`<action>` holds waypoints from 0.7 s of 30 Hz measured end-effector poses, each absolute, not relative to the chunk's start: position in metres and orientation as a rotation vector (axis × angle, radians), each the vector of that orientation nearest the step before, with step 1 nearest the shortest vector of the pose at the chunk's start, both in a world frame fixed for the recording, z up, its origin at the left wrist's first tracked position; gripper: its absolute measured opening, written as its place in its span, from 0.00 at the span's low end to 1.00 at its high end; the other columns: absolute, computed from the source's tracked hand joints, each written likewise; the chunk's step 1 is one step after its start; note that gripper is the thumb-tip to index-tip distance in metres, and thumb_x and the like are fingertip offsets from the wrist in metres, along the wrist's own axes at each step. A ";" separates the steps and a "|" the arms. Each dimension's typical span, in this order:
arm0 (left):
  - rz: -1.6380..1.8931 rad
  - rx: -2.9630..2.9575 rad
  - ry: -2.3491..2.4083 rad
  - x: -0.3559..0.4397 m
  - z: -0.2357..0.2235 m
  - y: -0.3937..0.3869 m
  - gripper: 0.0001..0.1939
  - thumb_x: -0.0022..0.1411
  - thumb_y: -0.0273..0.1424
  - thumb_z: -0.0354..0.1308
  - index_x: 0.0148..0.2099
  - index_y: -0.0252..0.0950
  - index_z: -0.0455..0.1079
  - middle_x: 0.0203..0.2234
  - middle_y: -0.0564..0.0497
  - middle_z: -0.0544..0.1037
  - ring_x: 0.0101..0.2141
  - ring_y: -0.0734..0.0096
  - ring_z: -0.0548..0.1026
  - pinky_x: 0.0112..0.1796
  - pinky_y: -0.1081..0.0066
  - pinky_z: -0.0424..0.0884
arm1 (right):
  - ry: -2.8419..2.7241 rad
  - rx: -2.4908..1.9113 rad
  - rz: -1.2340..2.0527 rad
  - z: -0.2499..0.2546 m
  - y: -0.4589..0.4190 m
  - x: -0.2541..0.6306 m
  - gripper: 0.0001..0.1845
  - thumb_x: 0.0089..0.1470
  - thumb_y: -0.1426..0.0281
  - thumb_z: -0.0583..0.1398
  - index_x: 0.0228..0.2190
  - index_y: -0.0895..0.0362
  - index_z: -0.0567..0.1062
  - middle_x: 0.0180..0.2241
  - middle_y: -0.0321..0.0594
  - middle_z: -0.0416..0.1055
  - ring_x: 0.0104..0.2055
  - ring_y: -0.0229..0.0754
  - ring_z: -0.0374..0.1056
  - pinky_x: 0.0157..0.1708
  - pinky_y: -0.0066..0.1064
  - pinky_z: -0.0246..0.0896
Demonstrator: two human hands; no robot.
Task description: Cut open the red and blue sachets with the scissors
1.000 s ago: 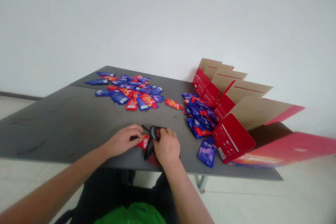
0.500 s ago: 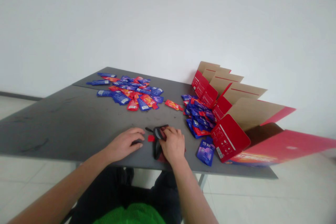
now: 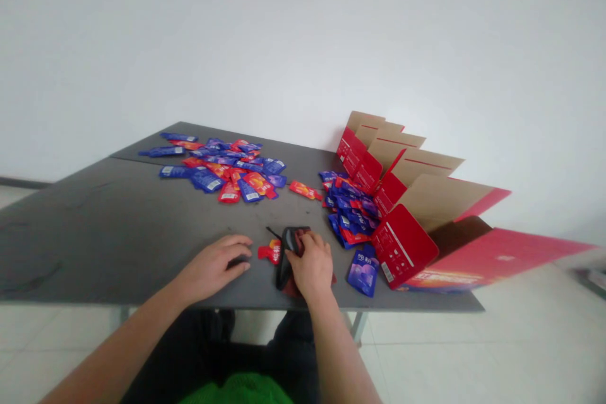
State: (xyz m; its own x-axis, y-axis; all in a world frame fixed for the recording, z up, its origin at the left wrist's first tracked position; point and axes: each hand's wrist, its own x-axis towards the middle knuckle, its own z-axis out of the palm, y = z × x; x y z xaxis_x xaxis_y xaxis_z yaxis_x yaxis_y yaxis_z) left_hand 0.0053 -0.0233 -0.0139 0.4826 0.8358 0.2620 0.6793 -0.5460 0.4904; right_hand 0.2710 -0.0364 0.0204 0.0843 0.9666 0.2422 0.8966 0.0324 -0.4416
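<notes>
On the near part of the table, my right hand (image 3: pixel 312 268) closes its fingers around a black object (image 3: pixel 286 259) with a dark strap-like edge; its exact kind is unclear. A dark reddish piece shows beneath that hand. From the black object's left side sticks out a red pouch (image 3: pixel 270 252), the rest of it covered. Left of the pouch, apart from it, my left hand (image 3: pixel 218 268) is held low at the tabletop, empty, fingers curved and thumb spread. A single blue pouch (image 3: pixel 363 271) lies to the right of my right hand.
Blue and red pouches (image 3: pixel 227 167) lie scattered at the back left, with one red pouch (image 3: pixel 305 190) apart from them. Another pouch pile (image 3: pixel 350 211) sits against a row of open red cartons (image 3: pixel 404 243) on the right. The grey table (image 3: pixel 118 233) ends near my lap.
The black object is pulled back from the red pouch, whose printed front now shows more. My left hand has drawn slightly left. The whole view has shifted a little.
</notes>
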 end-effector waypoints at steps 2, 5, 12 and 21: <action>0.693 2.391 1.274 0.005 -0.012 -0.023 0.10 0.69 0.37 0.59 0.48 0.45 0.79 0.57 0.49 0.77 0.57 0.57 0.75 0.59 0.59 0.69 | -1.936 -1.776 0.236 0.019 -0.037 0.259 0.17 0.56 0.66 0.67 0.48 0.49 0.79 0.53 0.40 0.74 0.50 0.49 0.67 0.51 0.37 0.59; 0.701 2.361 1.235 0.006 -0.007 -0.024 0.09 0.71 0.37 0.57 0.45 0.44 0.78 0.53 0.49 0.78 0.55 0.60 0.75 0.57 0.62 0.70 | -2.029 -1.668 0.273 0.019 -0.037 0.242 0.15 0.55 0.67 0.68 0.46 0.49 0.79 0.52 0.38 0.74 0.50 0.48 0.66 0.50 0.35 0.60; 0.767 2.301 1.197 0.008 0.003 -0.027 0.08 0.70 0.36 0.58 0.44 0.41 0.77 0.44 0.49 0.79 0.45 0.64 0.78 0.47 0.68 0.74 | -1.960 -1.750 0.217 0.019 -0.041 0.220 0.15 0.61 0.64 0.63 0.49 0.51 0.78 0.50 0.41 0.74 0.49 0.50 0.65 0.50 0.38 0.60; 0.691 2.326 1.198 0.007 0.001 -0.021 0.12 0.65 0.29 0.60 0.50 0.43 0.79 0.48 0.48 0.80 0.52 0.57 0.75 0.55 0.60 0.71 | -2.207 -1.689 0.139 0.033 -0.043 0.204 0.11 0.61 0.64 0.63 0.46 0.50 0.79 0.53 0.41 0.74 0.51 0.51 0.63 0.47 0.41 0.59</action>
